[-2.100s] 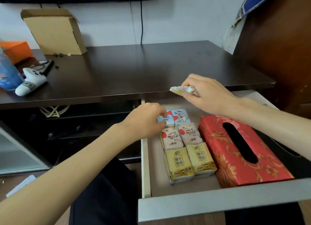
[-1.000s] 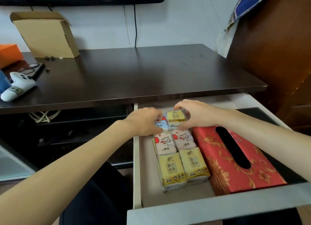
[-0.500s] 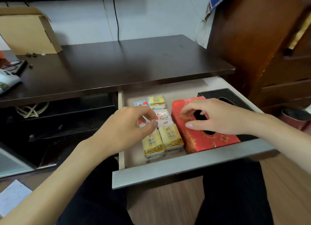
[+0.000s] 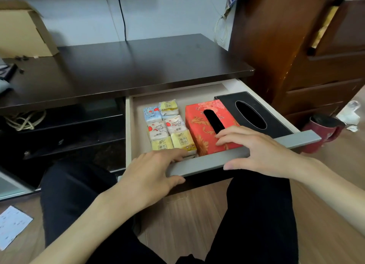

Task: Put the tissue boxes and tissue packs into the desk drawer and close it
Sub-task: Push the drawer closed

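Note:
The desk drawer stands pulled out, its grey front panel [image 4: 207,162] nearest me. Inside lie several small tissue packs [image 4: 167,125] in two rows on the left, a red floral tissue box [image 4: 199,125] in the middle and a black tissue box [image 4: 256,107] on the right. My left hand [image 4: 150,172] grips the left part of the front panel, fingers over its top edge and thumb under it. My right hand [image 4: 256,151] rests on the panel's middle, fingers over the edge and touching the red box.
The dark desk top [image 4: 126,66] sits above the drawer, with a cardboard box [image 4: 21,32] at its back left. A brown wooden cabinet [image 4: 306,46] stands to the right, a dark red mug [image 4: 320,133] on the floor beside it. My knees are under the drawer.
The last yellow pack was set down at the back of the rows. Both hands then drew back from the packs and red box to the drawer's front panel.

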`<state>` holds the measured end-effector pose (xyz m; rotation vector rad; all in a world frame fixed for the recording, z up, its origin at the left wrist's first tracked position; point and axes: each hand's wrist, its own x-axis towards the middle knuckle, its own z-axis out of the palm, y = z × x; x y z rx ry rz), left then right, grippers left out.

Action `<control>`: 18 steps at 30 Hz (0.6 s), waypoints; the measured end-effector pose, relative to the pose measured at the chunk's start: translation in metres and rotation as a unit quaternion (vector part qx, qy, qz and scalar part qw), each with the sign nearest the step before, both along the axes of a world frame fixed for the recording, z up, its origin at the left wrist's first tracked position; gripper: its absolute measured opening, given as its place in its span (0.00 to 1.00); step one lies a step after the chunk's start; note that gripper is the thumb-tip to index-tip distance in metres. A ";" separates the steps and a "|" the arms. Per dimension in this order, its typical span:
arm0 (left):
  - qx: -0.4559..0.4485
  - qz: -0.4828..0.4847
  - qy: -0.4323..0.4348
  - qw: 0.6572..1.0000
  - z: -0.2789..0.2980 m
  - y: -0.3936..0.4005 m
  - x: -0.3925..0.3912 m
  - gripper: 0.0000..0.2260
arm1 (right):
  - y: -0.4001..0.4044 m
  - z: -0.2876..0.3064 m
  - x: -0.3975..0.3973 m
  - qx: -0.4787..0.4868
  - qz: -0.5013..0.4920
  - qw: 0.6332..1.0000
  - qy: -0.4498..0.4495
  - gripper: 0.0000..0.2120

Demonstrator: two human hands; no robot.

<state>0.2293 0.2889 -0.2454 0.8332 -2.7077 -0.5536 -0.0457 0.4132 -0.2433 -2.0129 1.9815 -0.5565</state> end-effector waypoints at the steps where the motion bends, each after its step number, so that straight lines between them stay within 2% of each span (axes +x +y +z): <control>1: -0.003 0.004 0.002 1.000 -0.002 -0.001 0.000 0.28 | -0.001 -0.002 -0.001 -0.001 0.001 1.000 -0.010 0.25; 18: -0.059 -0.017 -0.027 0.998 -0.005 -0.011 -0.009 0.23 | -0.008 -0.017 0.003 -0.057 -0.017 0.998 0.015 0.25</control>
